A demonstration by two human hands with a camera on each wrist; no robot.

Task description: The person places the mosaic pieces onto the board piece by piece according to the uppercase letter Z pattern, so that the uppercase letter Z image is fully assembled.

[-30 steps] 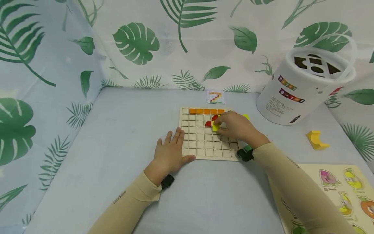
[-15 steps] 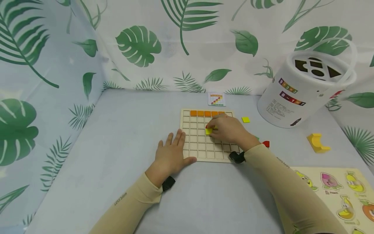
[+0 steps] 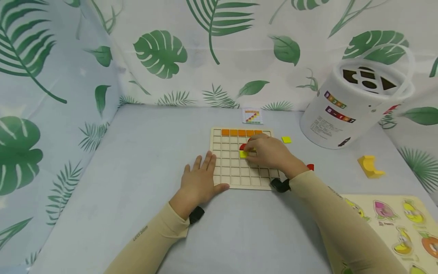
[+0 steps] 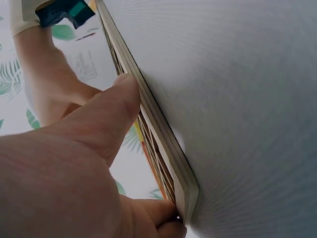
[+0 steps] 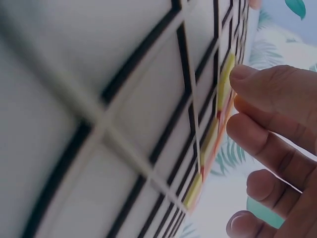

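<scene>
A square wooden grid board (image 3: 226, 172) lies flat on the table, with a row of orange square tiles (image 3: 234, 132) along its far side. My left hand (image 3: 198, 180) rests on the board's left edge, fingers spread; in the left wrist view its thumb (image 4: 126, 94) lies along the rim. Over the board's middle is my right hand (image 3: 268, 152), thumb and fingertips at a yellow square tile (image 3: 243, 154). That tile sits in a cell below a red rounded tile (image 3: 242, 147). In the right wrist view the yellow tile (image 5: 226, 82) looks flat in its cell, the thumb tip beside it. The hand hides other tiles.
A pattern card (image 3: 252, 116) lies behind the board. To the right are a loose yellow tile (image 3: 286, 139), a red piece (image 3: 310, 167) partly behind the sleeve, a yellow curved block (image 3: 370, 166), a white bucket (image 3: 352, 102) and a fruit puzzle board (image 3: 383, 228).
My right hand has carried the yellow tile left and toward me into a cell beneath the red piece, then shifted slightly right, uncovering more of the red. My left hand has stayed in place.
</scene>
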